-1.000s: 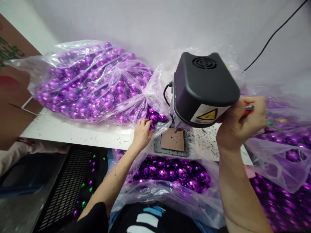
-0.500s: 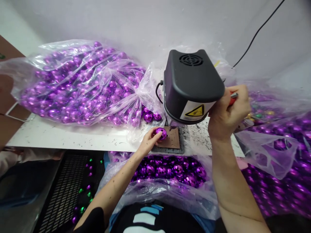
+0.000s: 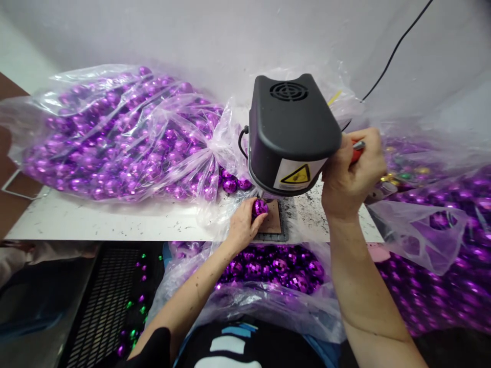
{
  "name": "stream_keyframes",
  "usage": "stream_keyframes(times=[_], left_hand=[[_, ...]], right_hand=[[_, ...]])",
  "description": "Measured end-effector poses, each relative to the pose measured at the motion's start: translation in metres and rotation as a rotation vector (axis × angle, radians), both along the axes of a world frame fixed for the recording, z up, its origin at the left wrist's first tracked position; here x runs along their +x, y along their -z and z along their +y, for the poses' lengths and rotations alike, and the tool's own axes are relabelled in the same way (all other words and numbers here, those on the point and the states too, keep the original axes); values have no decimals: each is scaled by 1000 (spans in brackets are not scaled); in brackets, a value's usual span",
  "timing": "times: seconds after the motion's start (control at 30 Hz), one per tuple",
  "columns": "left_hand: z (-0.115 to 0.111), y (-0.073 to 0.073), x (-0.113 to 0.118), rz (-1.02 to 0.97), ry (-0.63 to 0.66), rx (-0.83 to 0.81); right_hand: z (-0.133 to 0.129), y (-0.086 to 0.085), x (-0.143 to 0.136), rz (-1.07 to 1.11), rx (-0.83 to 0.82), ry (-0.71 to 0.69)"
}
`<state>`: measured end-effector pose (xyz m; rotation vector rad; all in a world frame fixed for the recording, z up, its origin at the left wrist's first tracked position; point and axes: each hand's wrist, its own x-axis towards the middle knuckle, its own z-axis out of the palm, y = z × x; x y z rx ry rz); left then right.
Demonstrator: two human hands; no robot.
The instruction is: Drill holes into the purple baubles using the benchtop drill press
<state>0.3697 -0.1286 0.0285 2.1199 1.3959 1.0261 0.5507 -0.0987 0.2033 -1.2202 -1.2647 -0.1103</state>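
My left hand (image 3: 244,225) is closed on a shiny purple faceted ball (image 3: 260,207), gripped between thumb and fingers. The ball is under the black bench machine (image 3: 295,120), above a brown pad (image 3: 271,221) on the dark machine base (image 3: 282,236). My right hand (image 3: 353,168) wraps around the red handle (image 3: 356,152) at the machine's right side. The machine has a round vent on top and a yellow warning label in front. Its working tip is mostly hidden by the housing, so contact with the ball cannot be made out.
A tied clear bag of purple balls (image 3: 118,143) lies left on the white table (image 3: 115,220). Loose purple balls (image 3: 229,185) lie beside the machine. An open bag of balls (image 3: 280,268) rests on my lap; more bagged balls (image 3: 441,296) are right. Dark specks dot the table.
My left hand has moved the purple ball slightly right and up, further beneath the machine. My right hand stays on the red handle. The whole view has shifted slightly.
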Motion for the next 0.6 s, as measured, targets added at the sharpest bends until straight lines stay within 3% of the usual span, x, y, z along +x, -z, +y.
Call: stream_keyframes(times=[0.27, 0.6], left_hand=[[3, 6, 17, 22, -118, 36], [-3, 11, 20, 65, -39, 75]], right_hand=[[0, 0, 0, -24, 3, 30], [-4, 3, 1, -64, 35, 60]])
